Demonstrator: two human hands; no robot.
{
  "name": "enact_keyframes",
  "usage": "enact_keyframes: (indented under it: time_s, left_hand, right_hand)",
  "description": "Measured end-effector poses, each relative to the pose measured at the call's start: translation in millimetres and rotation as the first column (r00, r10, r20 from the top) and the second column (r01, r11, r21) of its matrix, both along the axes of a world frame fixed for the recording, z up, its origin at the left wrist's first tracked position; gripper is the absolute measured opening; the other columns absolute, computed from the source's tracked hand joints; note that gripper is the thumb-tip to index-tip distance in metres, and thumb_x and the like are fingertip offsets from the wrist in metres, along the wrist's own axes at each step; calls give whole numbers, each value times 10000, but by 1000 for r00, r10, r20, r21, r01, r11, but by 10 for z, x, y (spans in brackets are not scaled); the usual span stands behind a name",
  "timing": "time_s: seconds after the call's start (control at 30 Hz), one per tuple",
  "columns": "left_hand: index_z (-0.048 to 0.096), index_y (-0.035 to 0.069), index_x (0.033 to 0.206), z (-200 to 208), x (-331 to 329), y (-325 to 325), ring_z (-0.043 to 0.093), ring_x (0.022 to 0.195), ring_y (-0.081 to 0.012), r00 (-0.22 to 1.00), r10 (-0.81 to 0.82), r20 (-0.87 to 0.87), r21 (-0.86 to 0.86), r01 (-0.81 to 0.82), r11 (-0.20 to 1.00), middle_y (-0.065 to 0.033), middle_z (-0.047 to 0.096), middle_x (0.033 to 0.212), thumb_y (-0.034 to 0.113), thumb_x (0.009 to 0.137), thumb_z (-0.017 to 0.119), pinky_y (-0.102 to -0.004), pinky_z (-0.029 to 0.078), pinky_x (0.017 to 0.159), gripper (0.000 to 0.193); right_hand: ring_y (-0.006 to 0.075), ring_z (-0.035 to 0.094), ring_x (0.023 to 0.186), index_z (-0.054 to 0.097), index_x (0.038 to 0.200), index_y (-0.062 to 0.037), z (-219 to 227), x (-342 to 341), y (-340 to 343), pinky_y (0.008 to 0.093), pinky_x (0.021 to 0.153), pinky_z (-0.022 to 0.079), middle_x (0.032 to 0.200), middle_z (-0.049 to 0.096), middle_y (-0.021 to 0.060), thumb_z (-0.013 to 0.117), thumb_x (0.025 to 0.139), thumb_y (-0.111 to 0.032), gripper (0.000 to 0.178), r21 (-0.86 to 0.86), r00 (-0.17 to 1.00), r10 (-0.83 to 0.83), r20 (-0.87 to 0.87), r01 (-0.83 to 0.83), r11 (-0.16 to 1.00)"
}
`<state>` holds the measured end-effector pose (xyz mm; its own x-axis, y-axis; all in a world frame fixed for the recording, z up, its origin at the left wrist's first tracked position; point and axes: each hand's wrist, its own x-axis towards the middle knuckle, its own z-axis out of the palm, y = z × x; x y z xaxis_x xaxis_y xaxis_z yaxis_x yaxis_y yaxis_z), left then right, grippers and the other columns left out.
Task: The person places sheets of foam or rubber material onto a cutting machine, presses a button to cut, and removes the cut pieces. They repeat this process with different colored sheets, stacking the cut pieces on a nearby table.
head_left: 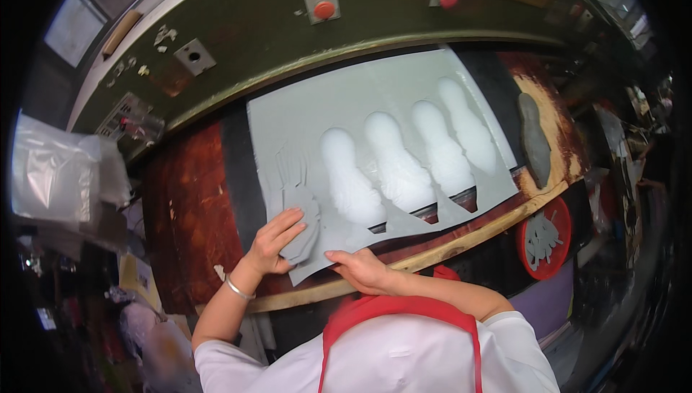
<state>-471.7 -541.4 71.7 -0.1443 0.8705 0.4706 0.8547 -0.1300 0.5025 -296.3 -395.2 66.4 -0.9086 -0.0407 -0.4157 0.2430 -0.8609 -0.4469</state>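
A grey sheet [317, 115] lies across the board, with several shoe-sole-shaped cutouts that show white beneath. At its left end is a stack of grey insole-shaped pieces [305, 214], thin and fanned out at the far tip. My left hand [277, 240] is closed on the near end of this stack, fingers over the top and thumb toward the near side. My right hand [360, 269] pinches the sheet's near edge, thumb on top; its other fingers are partly hidden.
A green machine beam [252, 29] with a red button [324, 9] spans the far side. On the right are a grey sole-shaped piece [534, 140] and a red bowl [562, 231] holding grey scraps. Clear plastic bags [61, 169] hang at left. A wooden edge [425, 254] runs along the front.
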Motion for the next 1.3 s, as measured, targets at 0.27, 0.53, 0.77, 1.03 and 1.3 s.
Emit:
enact_keyframes:
  time_s: [0.27, 0.53, 0.77, 1.03, 1.3]
  left_hand:
    - [475, 31, 1094, -87, 218, 160, 573, 1077, -396, 958, 267, 105, 10, -269, 963, -197, 565, 1176, -11, 567, 729, -473, 414, 995, 586]
    - [601, -62, 1093, 609, -289, 351, 595, 945, -159, 518, 521, 678, 148, -791, 593, -96, 644, 1069, 132, 891, 641, -312, 483, 842, 283]
    - [557, -14, 1143, 2034, -409, 444, 618, 922, -182, 764, 156, 626, 629, -613, 477, -96, 623, 1065, 221, 934, 595, -321, 524, 800, 317]
    - [574, 20, 1050, 2176, 70, 1563, 608, 734, -111, 734, -39, 678, 523, -445, 726, -40, 636, 902, 275, 905, 644, -255, 523, 647, 301]
    - [559, -4, 1131, 1568, 1190, 2701, 581, 882, -114, 487, -248, 837, 281, 4, 960, -49, 635, 1005, 166, 903, 649, -258, 484, 781, 299]
  right_hand:
    - [195, 507, 1155, 459, 1285, 16, -153, -65, 237, 345, 989, 403, 1264, 541, 104, 561, 896, -61, 409, 79, 991, 135, -5, -134, 988]
    - [294, 554, 1139, 280, 1388, 76, -300, 171, 329, 346, 989, 440, 1219, 584, 187, 504, 965, -379, 660, 134, 912, 291, 290, -340, 931]
    - [230, 638, 985, 491, 1193, 135, -388, 254, 500, 296, 906, 504, 1117, 623, 211, 487, 973, -381, 562, 179, 866, 403, 296, -465, 867]
    - [233, 606, 997, 527, 1222, 66, 811, 795, 1319, 330, 885, 477, 1097, 618, 176, 704, 828, -185, 499, 840, 866, -144, -479, 500, 213]
    - [288, 653, 824, 465, 1221, 45, 1340, 1167, 1716, 336, 726, 516, 932, 636, 204, 719, 822, -224, 544, 807, 724, -362, -586, 563, -180]
